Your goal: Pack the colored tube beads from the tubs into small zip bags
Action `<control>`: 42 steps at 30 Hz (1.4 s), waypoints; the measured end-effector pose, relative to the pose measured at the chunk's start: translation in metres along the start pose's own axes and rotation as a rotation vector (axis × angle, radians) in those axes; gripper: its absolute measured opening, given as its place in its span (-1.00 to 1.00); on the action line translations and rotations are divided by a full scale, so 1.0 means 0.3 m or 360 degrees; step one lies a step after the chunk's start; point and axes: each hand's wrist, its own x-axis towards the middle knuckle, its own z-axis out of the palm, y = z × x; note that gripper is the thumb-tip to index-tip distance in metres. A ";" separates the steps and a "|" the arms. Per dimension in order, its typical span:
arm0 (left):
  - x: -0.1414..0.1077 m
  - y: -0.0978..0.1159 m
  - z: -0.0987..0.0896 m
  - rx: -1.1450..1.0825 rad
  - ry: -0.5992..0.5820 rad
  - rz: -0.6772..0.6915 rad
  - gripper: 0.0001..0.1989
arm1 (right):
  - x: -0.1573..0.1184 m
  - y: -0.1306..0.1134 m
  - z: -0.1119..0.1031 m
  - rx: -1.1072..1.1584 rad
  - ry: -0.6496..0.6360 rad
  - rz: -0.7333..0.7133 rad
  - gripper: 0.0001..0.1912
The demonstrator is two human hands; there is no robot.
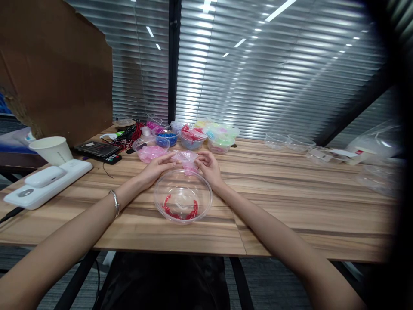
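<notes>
A small clear plastic bag with pink contents is stretched between my two hands, just beyond the rim of a clear round bowl. My left hand grips the bag's left side with its fingers pressed together. On the other side, my right hand pinches the bag between thumb and curled fingers. Short red pieces lie in a curve on the bowl's bottom. Close behind my left hand stands a clear bowl of pink material.
Beyond my hands stand a bowl of blue pieces, a bowl with red bags and a bowl with green bags. A paper cup and white power strip are at left. Clear containers line the right back.
</notes>
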 end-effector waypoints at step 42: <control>-0.001 -0.012 -0.005 0.0117 0.0099 0.0000 -0.33 | -0.002 -0.020 0.017 -0.0125 -0.0084 0.0146 -0.65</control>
